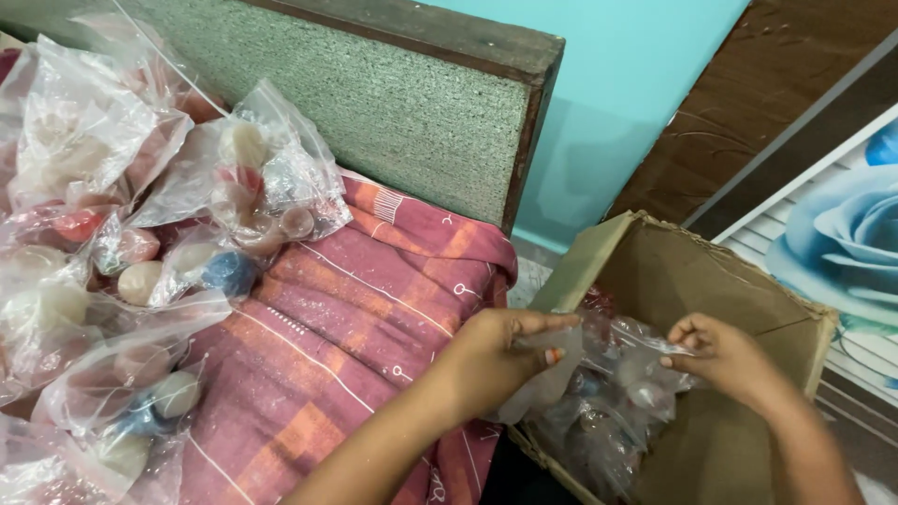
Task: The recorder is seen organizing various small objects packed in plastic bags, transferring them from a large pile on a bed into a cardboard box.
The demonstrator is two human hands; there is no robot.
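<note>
My left hand [496,351] pinches one top edge of a clear plastic bag [599,393] filled with small round objects. My right hand [720,353] pinches the opposite edge of the same bag. The bag hangs inside an open brown cardboard box [683,271] beside the bed. More clear bags [248,182] of round pastel balls, pink, cream and blue, lie piled on the bed to my left.
A red patterned bedsheet [346,327] covers the bed. A dark wooden headboard with a green textured panel [412,103] stands behind it. A turquoise wall [608,84] and a panel with a blue rose picture [842,243] are at the right.
</note>
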